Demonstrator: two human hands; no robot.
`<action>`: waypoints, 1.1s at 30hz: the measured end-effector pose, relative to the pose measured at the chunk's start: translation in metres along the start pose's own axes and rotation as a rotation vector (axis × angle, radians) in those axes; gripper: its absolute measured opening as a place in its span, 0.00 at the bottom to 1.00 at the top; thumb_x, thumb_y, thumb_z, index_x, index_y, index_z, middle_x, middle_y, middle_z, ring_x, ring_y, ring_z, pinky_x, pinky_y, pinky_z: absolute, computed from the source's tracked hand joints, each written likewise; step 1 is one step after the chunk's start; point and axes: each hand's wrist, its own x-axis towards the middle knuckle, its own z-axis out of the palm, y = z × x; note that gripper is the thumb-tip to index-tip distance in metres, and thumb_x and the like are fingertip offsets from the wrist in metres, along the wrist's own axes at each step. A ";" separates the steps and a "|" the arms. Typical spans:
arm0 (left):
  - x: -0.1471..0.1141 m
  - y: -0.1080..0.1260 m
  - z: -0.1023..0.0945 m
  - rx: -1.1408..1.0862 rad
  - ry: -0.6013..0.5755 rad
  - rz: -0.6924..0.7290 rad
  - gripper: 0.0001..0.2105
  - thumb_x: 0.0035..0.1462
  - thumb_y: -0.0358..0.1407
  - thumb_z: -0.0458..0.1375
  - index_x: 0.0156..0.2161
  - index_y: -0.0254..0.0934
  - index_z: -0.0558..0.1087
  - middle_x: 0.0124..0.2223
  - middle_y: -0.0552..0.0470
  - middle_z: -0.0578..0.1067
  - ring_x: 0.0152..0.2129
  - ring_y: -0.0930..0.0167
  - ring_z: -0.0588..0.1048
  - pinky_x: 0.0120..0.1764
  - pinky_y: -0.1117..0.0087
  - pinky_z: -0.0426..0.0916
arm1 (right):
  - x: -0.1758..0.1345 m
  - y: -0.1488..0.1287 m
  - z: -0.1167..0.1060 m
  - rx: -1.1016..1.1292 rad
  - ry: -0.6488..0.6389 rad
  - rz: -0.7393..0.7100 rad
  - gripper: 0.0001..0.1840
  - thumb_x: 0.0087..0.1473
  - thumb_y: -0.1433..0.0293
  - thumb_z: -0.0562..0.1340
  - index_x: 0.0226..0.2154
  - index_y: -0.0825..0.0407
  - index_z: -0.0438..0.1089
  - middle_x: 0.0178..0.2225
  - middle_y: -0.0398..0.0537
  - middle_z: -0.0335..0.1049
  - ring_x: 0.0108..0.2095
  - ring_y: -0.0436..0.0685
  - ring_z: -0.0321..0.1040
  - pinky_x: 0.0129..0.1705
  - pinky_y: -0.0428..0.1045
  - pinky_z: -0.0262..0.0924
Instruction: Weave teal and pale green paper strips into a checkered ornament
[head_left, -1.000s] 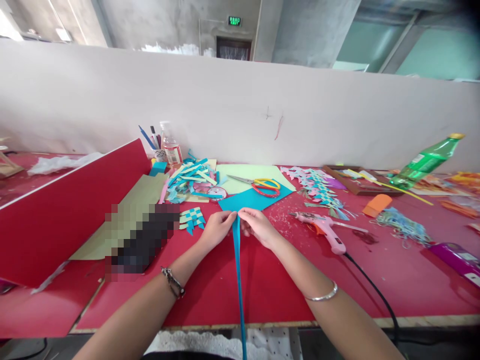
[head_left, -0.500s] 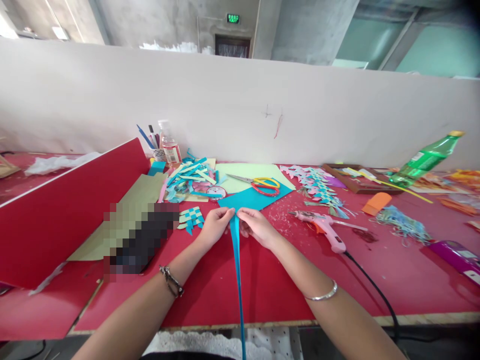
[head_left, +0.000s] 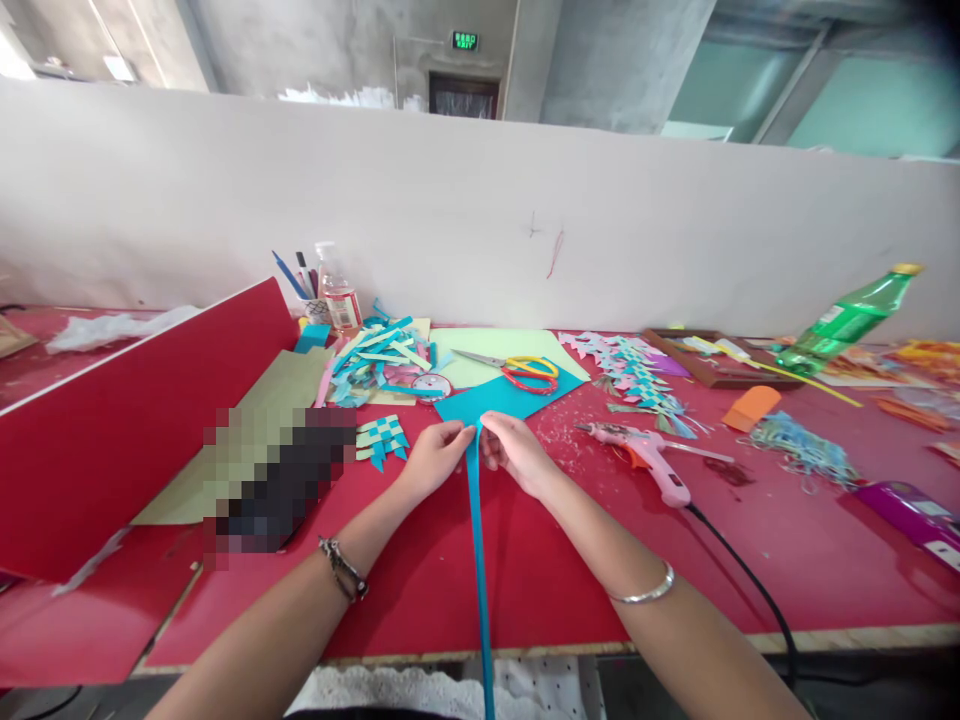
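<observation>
A long blue paper strip (head_left: 478, 550) hangs from my fingertips toward the table's front edge and past it. My left hand (head_left: 439, 455) pinches its upper end from the left. Against it from the other side, my right hand (head_left: 516, 450) has thumb and fingers closed on the same end. Just beyond my fingers lies a blue paper sheet (head_left: 499, 398), with scissors (head_left: 529, 372) with red and yellow handles resting on it. A small woven blue and pale green paper piece (head_left: 384, 438) sits left of my left hand.
On the right are a pink glue gun (head_left: 645, 450) with a black cord, woven paper fish shapes (head_left: 637, 375) and a tilted green bottle (head_left: 851, 320). Cut paper strips (head_left: 386, 355) are heaped behind my left hand. A red board (head_left: 150, 420) stands at left beside a blurred dark object (head_left: 289, 490).
Both hands have shifted slightly right, still at the strip's upper end. My right fingertips have risen a little, and the strip's upper part looks flatter and more even in width.
</observation>
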 end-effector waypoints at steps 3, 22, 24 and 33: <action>0.000 0.000 -0.001 0.034 0.028 0.038 0.16 0.53 0.44 0.46 0.21 0.34 0.62 0.16 0.59 0.59 0.15 0.77 0.59 0.20 0.76 0.53 | -0.001 -0.002 0.002 -0.065 -0.015 -0.018 0.16 0.46 0.58 0.56 0.18 0.52 0.57 0.13 0.34 0.56 0.12 0.43 0.52 0.15 0.42 0.44; 0.001 0.000 0.000 0.027 0.048 0.081 0.19 0.53 0.45 0.45 0.21 0.34 0.65 0.18 0.57 0.64 0.18 0.75 0.62 0.23 0.76 0.57 | -0.001 -0.001 0.002 -0.154 0.030 -0.063 0.19 0.46 0.56 0.55 0.16 0.51 0.57 0.14 0.37 0.56 0.14 0.45 0.53 0.17 0.43 0.47; 0.001 -0.001 0.000 0.029 0.058 0.095 0.19 0.54 0.45 0.44 0.20 0.34 0.66 0.18 0.55 0.67 0.19 0.74 0.64 0.25 0.75 0.59 | -0.002 -0.002 0.003 -0.177 0.007 -0.048 0.19 0.46 0.55 0.56 0.17 0.51 0.58 0.14 0.36 0.56 0.14 0.45 0.53 0.17 0.43 0.47; 0.000 0.000 -0.001 -0.019 0.085 0.019 0.21 0.52 0.48 0.46 0.20 0.34 0.68 0.16 0.55 0.67 0.18 0.73 0.65 0.23 0.75 0.59 | 0.000 0.003 0.003 -0.146 0.008 -0.060 0.16 0.44 0.59 0.57 0.16 0.52 0.57 0.13 0.36 0.57 0.15 0.44 0.52 0.18 0.43 0.46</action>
